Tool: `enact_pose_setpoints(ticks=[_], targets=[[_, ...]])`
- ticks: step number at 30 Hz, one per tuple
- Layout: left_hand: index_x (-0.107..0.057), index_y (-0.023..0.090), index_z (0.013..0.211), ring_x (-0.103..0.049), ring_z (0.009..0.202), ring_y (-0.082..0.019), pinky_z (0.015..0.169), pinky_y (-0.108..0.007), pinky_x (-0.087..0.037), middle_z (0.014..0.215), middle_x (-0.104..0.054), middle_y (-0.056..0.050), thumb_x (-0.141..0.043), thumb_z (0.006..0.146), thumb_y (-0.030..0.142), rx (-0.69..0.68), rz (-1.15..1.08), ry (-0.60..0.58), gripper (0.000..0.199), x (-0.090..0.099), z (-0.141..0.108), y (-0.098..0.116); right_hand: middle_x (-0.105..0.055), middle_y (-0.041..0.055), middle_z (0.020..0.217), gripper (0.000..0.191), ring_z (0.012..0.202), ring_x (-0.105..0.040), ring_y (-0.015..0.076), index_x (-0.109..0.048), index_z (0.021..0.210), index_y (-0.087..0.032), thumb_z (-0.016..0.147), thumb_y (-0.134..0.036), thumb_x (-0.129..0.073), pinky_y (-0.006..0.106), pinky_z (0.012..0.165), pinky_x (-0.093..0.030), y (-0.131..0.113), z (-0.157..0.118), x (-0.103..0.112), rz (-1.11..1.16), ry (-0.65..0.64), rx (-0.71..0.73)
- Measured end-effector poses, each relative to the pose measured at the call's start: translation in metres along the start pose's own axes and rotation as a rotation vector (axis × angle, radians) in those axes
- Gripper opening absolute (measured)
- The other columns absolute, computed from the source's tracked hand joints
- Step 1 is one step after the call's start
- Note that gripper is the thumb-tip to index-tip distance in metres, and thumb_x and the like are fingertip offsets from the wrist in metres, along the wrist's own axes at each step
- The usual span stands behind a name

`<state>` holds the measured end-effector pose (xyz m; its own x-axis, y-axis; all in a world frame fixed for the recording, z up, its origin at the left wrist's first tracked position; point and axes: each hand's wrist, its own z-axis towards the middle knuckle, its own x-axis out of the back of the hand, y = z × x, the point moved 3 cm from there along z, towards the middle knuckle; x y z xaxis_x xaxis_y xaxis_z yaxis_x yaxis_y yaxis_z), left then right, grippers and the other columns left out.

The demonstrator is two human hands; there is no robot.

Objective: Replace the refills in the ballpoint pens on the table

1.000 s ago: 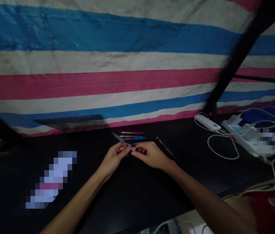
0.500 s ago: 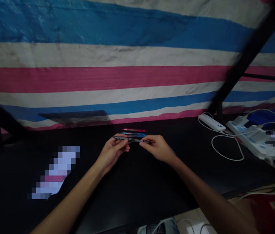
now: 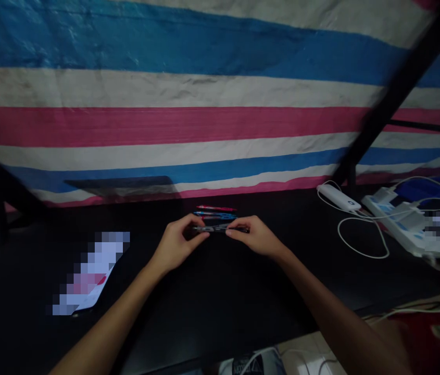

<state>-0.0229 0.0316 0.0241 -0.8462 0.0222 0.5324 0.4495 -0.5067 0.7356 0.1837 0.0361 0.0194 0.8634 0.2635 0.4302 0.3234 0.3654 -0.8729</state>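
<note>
Between my two hands a dark grey and black pen (image 3: 215, 229) lies level, low over the black table or on it. My left hand (image 3: 176, 239) pinches its left end with thumb and forefinger. At the other end, the fingertips of my right hand (image 3: 254, 235) close round it. Parts of the pen are hidden behind the fingers. Just beyond it a blue pen (image 3: 215, 214) and a red pen (image 3: 215, 208) lie side by side, roughly parallel to it.
A pixelated phone-like slab (image 3: 97, 281) lies on the black table (image 3: 212, 302) at left. To the right are a white power bank (image 3: 339, 197), a power strip (image 3: 403, 221) with plugs, and looping white cables. Striped sheeting (image 3: 204, 125) hangs behind, with black frame bars at both sides.
The grey pen has come down slightly towards me and the table. My left thumb and forefinger have shifted their hold, with the hand turned a little. The red and blue pens stay put.
</note>
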Motion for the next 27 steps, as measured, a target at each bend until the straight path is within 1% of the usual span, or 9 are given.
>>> enact_pose_setpoints(ticks=[2,4,7,9,13,17,20,23,27], targets=[[-0.059,0.019,0.085,-0.054,0.081,-0.019,0.073,-0.032,-0.044,0.083,-0.060,-0.004,-0.055,0.083,0.025,-0.181,0.321,-0.100,0.007,-0.003,-0.003,0.006,-0.066,0.0031,0.076,0.023,0.072,-0.058,0.0161,-0.070,0.081,-0.015,0.081,-0.034,-0.058,0.028,0.067,-0.043,-0.002,-0.001,-0.005,-0.009,-0.049,-0.005],[-0.058,0.018,0.090,-0.052,0.082,-0.020,0.073,-0.033,-0.043,0.085,-0.059,-0.006,-0.046,0.086,0.019,-0.275,0.564,-0.167,0.012,-0.007,-0.004,0.010,-0.066,0.0031,0.076,0.023,0.071,-0.058,0.0157,-0.070,0.082,-0.014,0.082,-0.034,-0.058,0.026,0.066,-0.042,-0.003,-0.002,-0.010,0.015,-0.066,-0.007],[-0.057,0.017,0.093,-0.052,0.082,-0.021,0.071,-0.034,-0.042,0.088,-0.059,-0.007,-0.042,0.087,0.015,-0.272,0.801,-0.182,0.016,-0.011,-0.004,0.012,-0.065,0.0028,0.077,0.023,0.070,-0.056,0.0141,-0.070,0.086,-0.014,0.082,-0.033,-0.058,0.025,0.064,-0.041,-0.004,-0.002,-0.014,0.049,-0.060,0.002],[-0.056,0.018,0.089,-0.052,0.081,-0.022,0.070,-0.034,-0.042,0.088,-0.059,-0.008,-0.042,0.086,0.016,-0.237,0.894,-0.171,0.015,-0.012,-0.004,0.012,-0.062,0.0014,0.070,0.025,0.063,-0.053,0.0119,-0.070,0.086,-0.014,0.083,-0.034,-0.056,0.023,0.059,-0.038,-0.004,-0.002,-0.013,0.046,-0.051,-0.031],[-0.056,0.018,0.085,-0.054,0.083,-0.024,0.070,-0.036,-0.042,0.086,-0.060,-0.009,-0.043,0.085,0.020,-0.194,0.974,-0.131,0.014,-0.011,-0.003,0.012,-0.050,-0.0024,0.051,0.033,0.046,-0.042,0.0079,-0.070,0.081,-0.012,0.085,-0.040,-0.052,0.021,0.046,-0.029,-0.002,-0.003,-0.014,0.052,-0.105,-0.190],[-0.058,0.016,0.086,-0.056,0.085,-0.026,0.069,-0.037,-0.042,0.086,-0.062,-0.010,-0.045,0.084,0.024,-0.180,0.991,-0.086,0.015,-0.013,-0.004,0.015,-0.046,-0.0034,0.047,0.036,0.042,-0.037,0.0062,-0.067,0.075,-0.011,0.086,-0.041,-0.050,0.020,0.044,-0.026,0.000,-0.005,-0.018,0.201,-0.126,-0.261],[-0.059,0.016,0.082,-0.059,0.076,-0.025,0.068,-0.036,-0.042,0.078,-0.064,-0.009,-0.043,0.085,0.026,-0.165,0.992,-0.113,0.019,-0.016,-0.004,0.013,-0.039,-0.0054,0.045,0.038,0.040,-0.031,0.0057,-0.066,0.074,-0.011,0.086,-0.043,-0.049,0.021,0.042,-0.022,0.001,-0.006,-0.020,0.329,-0.154,-0.307],[-0.062,0.017,0.074,-0.061,0.064,-0.024,0.063,-0.036,-0.042,0.066,-0.065,-0.008,-0.036,0.089,0.031,-0.104,1.026,-0.137,0.033,-0.016,-0.005,0.007,-0.034,-0.0067,0.046,0.037,0.041,-0.026,0.0052,-0.067,0.074,-0.011,0.085,-0.043,-0.051,0.021,0.042,-0.019,-0.001,-0.007,-0.021,0.318,-0.174,-0.269],[-0.065,0.017,0.076,-0.064,0.063,-0.027,0.056,-0.034,-0.040,0.068,-0.068,-0.010,-0.031,0.089,0.033,-0.034,1.057,-0.162,0.040,-0.016,-0.007,0.001,-0.035,-0.0060,0.048,0.034,0.043,-0.027,0.0054,-0.067,0.073,-0.011,0.085,-0.039,-0.052,0.021,0.042,-0.019,-0.005,-0.007,-0.021,0.188,-0.145,-0.180]])
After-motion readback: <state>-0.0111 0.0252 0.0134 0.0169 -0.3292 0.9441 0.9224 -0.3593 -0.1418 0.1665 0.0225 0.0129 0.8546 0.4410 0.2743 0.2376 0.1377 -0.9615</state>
